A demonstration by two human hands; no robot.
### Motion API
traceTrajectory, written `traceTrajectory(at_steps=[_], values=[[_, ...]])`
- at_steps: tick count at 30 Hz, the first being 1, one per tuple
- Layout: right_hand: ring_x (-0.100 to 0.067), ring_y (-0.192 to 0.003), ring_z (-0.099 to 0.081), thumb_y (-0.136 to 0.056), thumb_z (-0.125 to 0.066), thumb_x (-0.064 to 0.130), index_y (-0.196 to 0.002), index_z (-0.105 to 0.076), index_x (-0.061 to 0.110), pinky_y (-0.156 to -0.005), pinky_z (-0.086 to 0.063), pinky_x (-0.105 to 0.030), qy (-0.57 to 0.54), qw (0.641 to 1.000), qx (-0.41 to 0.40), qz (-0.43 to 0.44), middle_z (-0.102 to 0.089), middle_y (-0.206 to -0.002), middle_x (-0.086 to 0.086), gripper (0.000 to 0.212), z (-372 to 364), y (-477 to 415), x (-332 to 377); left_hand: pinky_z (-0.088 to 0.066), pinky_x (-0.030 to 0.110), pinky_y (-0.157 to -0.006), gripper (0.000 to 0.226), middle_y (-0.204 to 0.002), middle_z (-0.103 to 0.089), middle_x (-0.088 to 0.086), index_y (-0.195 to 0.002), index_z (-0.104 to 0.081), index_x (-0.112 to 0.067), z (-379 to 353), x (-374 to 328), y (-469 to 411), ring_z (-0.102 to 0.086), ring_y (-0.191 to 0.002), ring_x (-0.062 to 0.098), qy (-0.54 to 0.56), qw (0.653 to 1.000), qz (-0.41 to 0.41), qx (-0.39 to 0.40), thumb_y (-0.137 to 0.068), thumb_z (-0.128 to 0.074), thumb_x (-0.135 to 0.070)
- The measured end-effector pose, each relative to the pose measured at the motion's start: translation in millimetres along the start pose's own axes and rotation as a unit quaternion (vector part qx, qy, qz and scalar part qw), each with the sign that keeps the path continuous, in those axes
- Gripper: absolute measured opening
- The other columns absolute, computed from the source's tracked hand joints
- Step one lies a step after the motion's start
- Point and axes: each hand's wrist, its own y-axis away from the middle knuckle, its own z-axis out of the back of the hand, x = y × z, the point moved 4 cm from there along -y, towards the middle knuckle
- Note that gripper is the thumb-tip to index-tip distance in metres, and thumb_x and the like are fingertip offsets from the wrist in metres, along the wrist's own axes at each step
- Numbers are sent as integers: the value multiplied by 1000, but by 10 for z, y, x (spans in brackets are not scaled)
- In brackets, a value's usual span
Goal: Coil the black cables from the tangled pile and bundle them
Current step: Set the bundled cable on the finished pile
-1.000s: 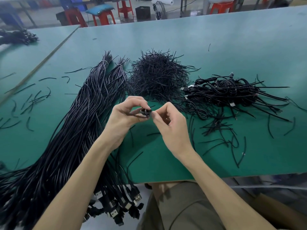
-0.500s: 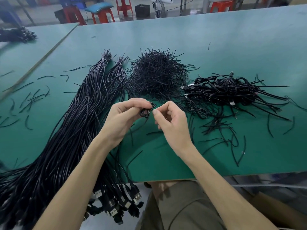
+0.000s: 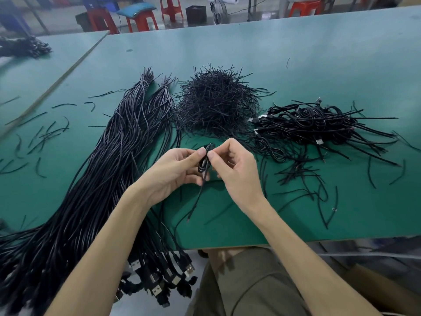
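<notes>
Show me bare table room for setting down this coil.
Bare, for the coil: the far table beyond the tie heap; the near right corner past the stray ties. Crowded: the long cable bundle, the heap, the coiled pile.

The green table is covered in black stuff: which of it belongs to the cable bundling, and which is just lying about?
In the job: the small coil pinched by the left hand and right hand; long USB cables; heap of short ties; pile of coiled cables.
Lying about: stray tie pieces; red stools; fan.
</notes>
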Motion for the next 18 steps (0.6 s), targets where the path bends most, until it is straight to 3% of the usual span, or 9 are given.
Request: traceTrajectory(at_steps=[2, 5, 11, 15, 18], values=[[-2, -51, -61, -97, -63, 6, -85, -59, 1, -54, -47, -15, -14, 1000, 5, 4, -67, -63, 6, 14, 3, 5, 13, -56, 25, -61, 38, -83, -69, 14, -96, -74, -6, -25, -4, 20, -67, -70, 23, -17, 999, -2, 34, -103, -56, -39], [-17, -59, -66, -97, -65, 9, -85, -60, 4, -58, -53, -26, -20, 1000, 6, -4, -70, -70, -6, 14, 4, -1, 8, -57, 30, -67, 33, -88, -67, 15, -103, -71, -1, -36, -27, 28, -67, -77, 24, -7, 998, -36, 41, -104, -56, -32], [0, -58, -54, -96, -68, 14, -77, -59, 10, -60, -40, -13, 12, 1000, -3, -24, -63, -62, 19, 22, 4, -8, -6, -57, 30, -85, 25, -98, -72, 6, -117, -71, -3, 40, -77, 46, -68, -91, 16, -14, 995, -102, -16, -97, -66, -18], [-2, -54, -40, -95, -68, 16, -72, -54, 14, -58, -33, -21, -6, 998, 6, -58, -50, -54, 19, 27, -2, -16, -30, -55, 29, -87, 25, -101, -74, 2, -113, -74, -7, 49, -117, 60, -67, -92, 15, -17, 988, -150, -34, -90, -73, -17], [-10, -55, -33, -94, -67, 15, -73, -52, 13, -57, -28, -32, -51, 995, 16, -84, -43, -57, 10, 26, -12, -22, -36, -49, 30, -93, 20, -102, -70, 5, -103, -78, -15, 60, -150, 60, -61, -100, 19, -32, 978, -202, -50, -84, -76, -11]])
